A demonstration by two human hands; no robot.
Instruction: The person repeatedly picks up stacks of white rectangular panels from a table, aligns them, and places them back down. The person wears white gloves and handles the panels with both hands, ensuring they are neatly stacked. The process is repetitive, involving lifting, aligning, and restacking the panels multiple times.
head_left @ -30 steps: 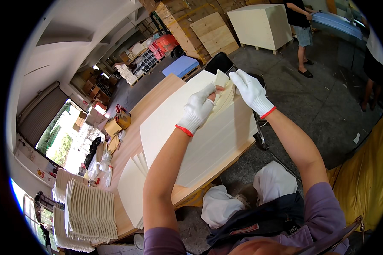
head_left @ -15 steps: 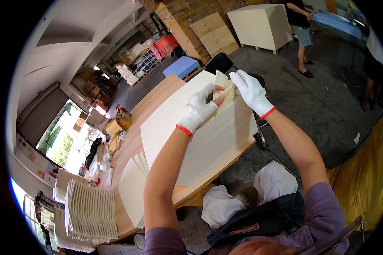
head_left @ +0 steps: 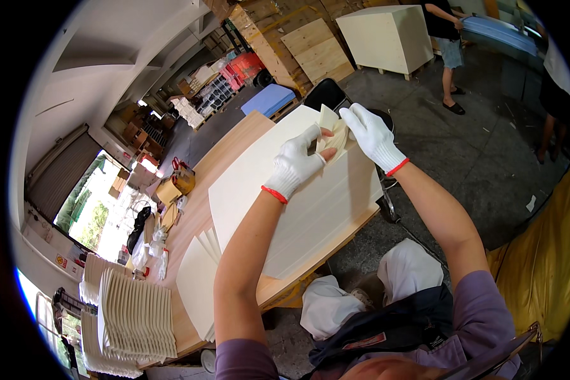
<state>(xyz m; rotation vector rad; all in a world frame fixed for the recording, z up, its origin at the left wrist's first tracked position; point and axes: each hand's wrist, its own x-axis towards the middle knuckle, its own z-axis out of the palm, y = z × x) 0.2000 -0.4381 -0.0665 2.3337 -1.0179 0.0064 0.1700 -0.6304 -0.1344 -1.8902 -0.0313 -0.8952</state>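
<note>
A large stack of cream sheets [head_left: 253,209], paper or thin foam, lies across the wooden table in front of me. At its far right end several sheets are bent up into a fanned corner [head_left: 337,130]. My left hand [head_left: 296,159], in a white knit glove with thumb and a fingertip bare, is closed around the inner side of this corner. My right hand [head_left: 372,136], also in a white glove, has its fingers together against the corner's outer edge; its thumb is mostly hidden. A smaller pile of cream sheets [head_left: 196,278], fanned at the top, lies left of my left forearm.
Tall stacks of wavy cream sheets [head_left: 136,316] stand at the table's near left end. Tape, bags and a yellow container [head_left: 182,180] line the left edge. A black chair [head_left: 328,95] stands beyond the table. Two people handle a blue panel [head_left: 497,37] at far right.
My right hand has shifted very slightly left along the bent corner, and the fanned sheets sit a little lower. The left hand stays nearly where it was.
</note>
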